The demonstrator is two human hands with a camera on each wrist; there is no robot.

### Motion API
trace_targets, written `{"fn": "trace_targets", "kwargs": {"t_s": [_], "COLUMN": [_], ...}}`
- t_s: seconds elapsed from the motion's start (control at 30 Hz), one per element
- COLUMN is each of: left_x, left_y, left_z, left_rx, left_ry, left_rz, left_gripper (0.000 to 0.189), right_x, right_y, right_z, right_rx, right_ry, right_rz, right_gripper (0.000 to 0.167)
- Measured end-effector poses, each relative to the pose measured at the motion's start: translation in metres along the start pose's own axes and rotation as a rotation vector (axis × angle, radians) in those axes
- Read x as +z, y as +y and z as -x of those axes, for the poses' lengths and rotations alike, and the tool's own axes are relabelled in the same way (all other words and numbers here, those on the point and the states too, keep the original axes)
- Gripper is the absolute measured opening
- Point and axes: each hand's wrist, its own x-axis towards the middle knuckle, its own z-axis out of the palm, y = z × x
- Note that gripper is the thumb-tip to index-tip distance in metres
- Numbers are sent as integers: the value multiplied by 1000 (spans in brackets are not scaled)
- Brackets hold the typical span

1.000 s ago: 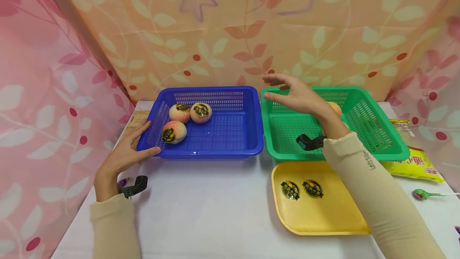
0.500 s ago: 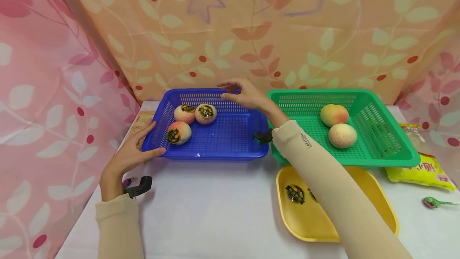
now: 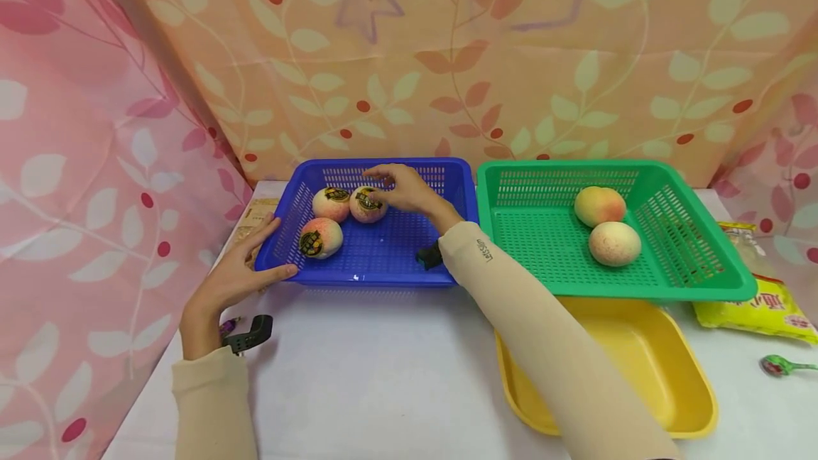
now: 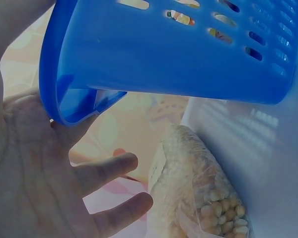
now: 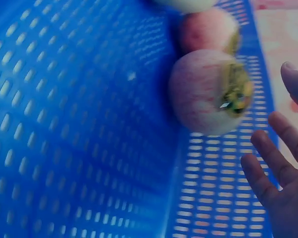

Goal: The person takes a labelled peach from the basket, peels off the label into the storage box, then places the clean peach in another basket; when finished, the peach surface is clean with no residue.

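In the head view, three pale pink peaches with black-and-gold stickers lie at the left of a blue basket point(image 3: 396, 277). My right hand point(image 3: 409, 190) reaches over the basket with spread fingers beside the rightmost peach point(image 3: 369, 213). In the right wrist view the fingers stand apart from this peach point(image 5: 201, 94). Its two neighbours are the back left peach point(image 3: 330, 210) and the front peach point(image 3: 327, 236). My left hand point(image 3: 226, 279) rests on the basket's front left corner, thumb on the front rim. In the left wrist view two of its fingers extend straight below the rim.
A green basket point(image 3: 520, 289) with two unstickered peaches point(image 3: 615, 243) stands at the right. Before it lies a yellow tray point(image 3: 690, 375), partly under my right sleeve. A yellow packet point(image 3: 760, 311) and a lollipop point(image 3: 776, 365) lie farther right. A bag of kernels point(image 4: 218, 208) stands beside the blue basket.
My right hand has moved left from above the green basket to the rightmost stickered peach in the blue one. My left hand stays at the blue basket's corner.
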Motion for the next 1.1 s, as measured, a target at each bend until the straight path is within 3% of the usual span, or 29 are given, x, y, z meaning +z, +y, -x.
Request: {"fn": "trace_targets", "kwargs": {"t_s": [0.23, 0.37, 0.67, 0.8, 1.1], "left_x": [0, 1, 6, 5, 2], "left_y": [0, -1, -2, -2, 0], "left_z": [2, 2, 0, 2, 1], "left_rx": [-9, 7, 1, -16, -32], "left_ry": [-3, 1, -12, -15, -11], "left_rz": [13, 27, 53, 58, 36], "left_gripper": [97, 96, 94, 93, 94], "right_x": [18, 22, 20, 20, 20], "right_y": [13, 18, 19, 19, 21], "right_z": [-11, -15, -5, -3, -5], "right_rx": [27, -2, 65, 72, 122], "right_ry": [-67, -116, -175, -131, -127], "right_rz": [118, 164, 271, 270, 95], "right_gripper": [63, 73, 87, 81, 70]}}
